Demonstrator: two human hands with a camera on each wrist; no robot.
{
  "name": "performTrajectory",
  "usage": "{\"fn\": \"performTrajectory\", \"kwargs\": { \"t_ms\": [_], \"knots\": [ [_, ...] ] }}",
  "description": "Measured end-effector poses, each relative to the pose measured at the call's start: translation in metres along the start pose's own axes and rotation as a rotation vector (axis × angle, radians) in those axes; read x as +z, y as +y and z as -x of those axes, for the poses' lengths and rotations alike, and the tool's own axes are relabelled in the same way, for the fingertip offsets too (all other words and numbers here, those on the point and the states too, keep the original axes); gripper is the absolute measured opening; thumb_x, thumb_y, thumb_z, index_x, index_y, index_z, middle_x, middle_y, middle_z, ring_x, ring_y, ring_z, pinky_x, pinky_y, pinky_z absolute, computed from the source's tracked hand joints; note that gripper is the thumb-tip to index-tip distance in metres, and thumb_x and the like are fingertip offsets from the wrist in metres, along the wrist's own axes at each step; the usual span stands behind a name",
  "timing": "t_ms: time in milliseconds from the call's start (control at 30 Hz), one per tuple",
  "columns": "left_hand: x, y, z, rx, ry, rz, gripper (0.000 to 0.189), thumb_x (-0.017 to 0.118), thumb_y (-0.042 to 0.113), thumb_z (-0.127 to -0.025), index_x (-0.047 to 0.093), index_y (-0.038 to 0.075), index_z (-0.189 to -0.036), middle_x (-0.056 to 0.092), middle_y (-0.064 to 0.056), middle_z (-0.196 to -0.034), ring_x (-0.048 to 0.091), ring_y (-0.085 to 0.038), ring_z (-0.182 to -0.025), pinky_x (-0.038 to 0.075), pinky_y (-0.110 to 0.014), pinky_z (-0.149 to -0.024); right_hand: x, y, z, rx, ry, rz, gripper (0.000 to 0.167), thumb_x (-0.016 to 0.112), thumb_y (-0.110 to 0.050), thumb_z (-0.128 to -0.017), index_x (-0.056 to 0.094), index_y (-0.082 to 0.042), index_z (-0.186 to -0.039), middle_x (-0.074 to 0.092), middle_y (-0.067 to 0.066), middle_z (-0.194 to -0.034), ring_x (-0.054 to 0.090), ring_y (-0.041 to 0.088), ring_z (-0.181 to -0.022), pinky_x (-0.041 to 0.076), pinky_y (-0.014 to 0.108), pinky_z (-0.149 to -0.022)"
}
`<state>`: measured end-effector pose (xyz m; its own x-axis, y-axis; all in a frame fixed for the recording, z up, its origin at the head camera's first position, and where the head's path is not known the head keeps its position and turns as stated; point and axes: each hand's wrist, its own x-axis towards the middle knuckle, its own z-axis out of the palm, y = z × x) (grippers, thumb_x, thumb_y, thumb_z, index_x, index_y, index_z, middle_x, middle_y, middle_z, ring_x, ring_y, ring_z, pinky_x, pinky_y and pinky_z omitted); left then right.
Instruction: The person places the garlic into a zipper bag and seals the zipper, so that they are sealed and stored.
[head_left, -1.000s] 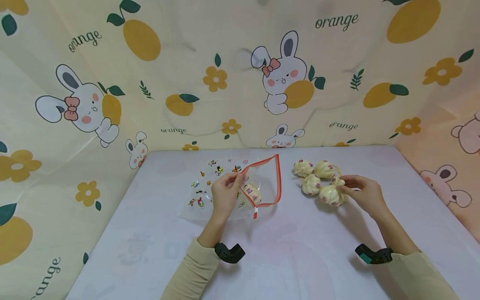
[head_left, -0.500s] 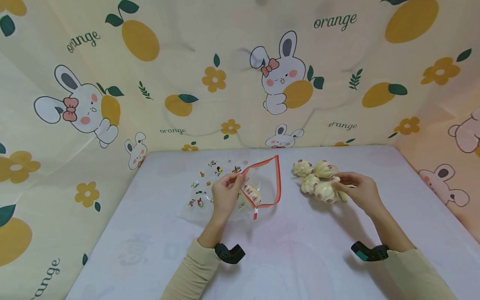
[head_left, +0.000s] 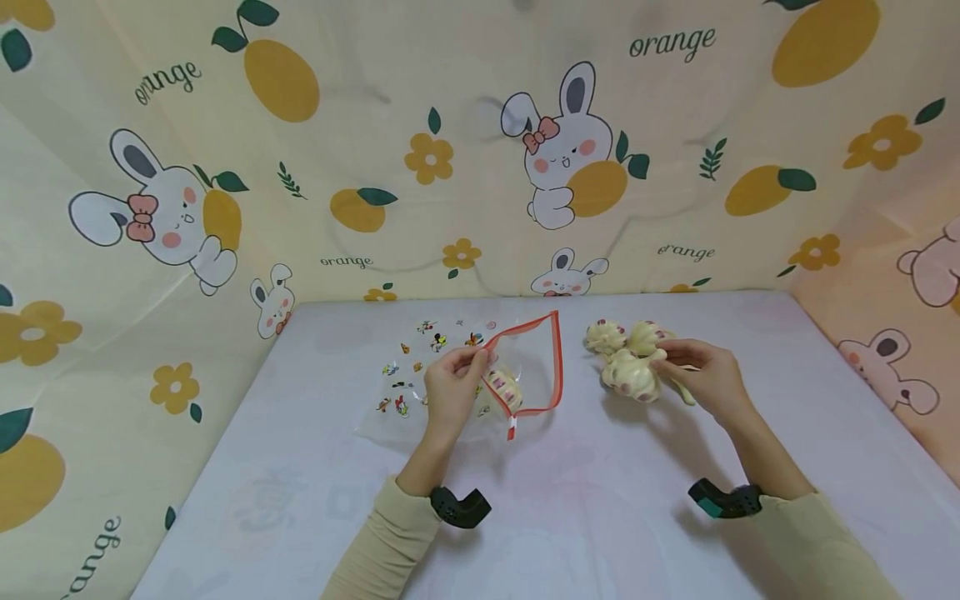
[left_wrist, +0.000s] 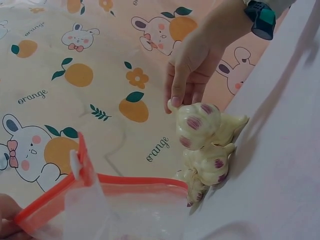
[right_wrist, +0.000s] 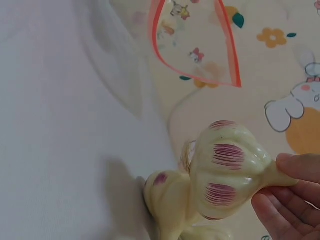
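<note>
My left hand [head_left: 452,390] pinches the red-edged mouth of a clear zip bag [head_left: 405,425] printed with small cartoon figures. The mouth gapes toward the right, and a garlic bulb [head_left: 504,387] shows inside through the plastic. By its stem, my right hand [head_left: 708,379] pinches another garlic bulb [right_wrist: 227,172], cream with purple streaks, raised off the table. Behind and below it lie more garlic bulbs, among them one at the back left [head_left: 605,336] and one at the back right [head_left: 649,336]. The held bulb hides part of the group in the head view.
The bag and bulbs lie on a white-covered table [head_left: 585,517]. A patterned cloth [head_left: 480,150] with rabbits and oranges hangs behind and at both sides. Each wrist bears a dark camera band, the left band [head_left: 461,507] close above the table.
My right hand has moved left with the garlic bulb, which now covers one of the bulbs behind it. The left hand and the bag have stayed nearly still.
</note>
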<state>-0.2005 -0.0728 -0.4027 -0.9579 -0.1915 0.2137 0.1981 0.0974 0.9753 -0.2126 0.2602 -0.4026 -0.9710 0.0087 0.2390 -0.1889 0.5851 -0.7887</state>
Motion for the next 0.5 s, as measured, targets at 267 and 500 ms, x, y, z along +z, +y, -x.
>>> {"fn": "performTrajectory", "kwargs": {
  "t_ms": [267,500],
  "knots": [
    [0.001,0.0,0.0,-0.006,0.005,0.003,0.02,0.065,0.015,-0.092,0.07,-0.001,-0.103,0.074,-0.021,-0.102,0.074,-0.03,-0.092,0.06,-0.015,-0.074,0.006,-0.005,-0.003,0.006,-0.017,-0.009,0.038,0.071,-0.02,-0.088,0.064,0.006,-0.115,0.052,-0.041,-0.08,0.053,-0.02,-0.075,0.05,0.005,-0.062],
    [0.001,0.001,0.0,0.031,0.014,0.007,0.018,0.064,0.009,-0.091,0.07,-0.006,-0.1,0.073,-0.025,-0.1,0.073,-0.034,-0.091,0.059,-0.013,-0.071,0.013,-0.01,-0.007,-0.01,-0.013,-0.009,0.038,0.073,-0.022,-0.086,0.066,0.004,-0.114,0.056,-0.034,-0.086,0.054,-0.018,-0.075,0.051,0.008,-0.059]
  ]
}}
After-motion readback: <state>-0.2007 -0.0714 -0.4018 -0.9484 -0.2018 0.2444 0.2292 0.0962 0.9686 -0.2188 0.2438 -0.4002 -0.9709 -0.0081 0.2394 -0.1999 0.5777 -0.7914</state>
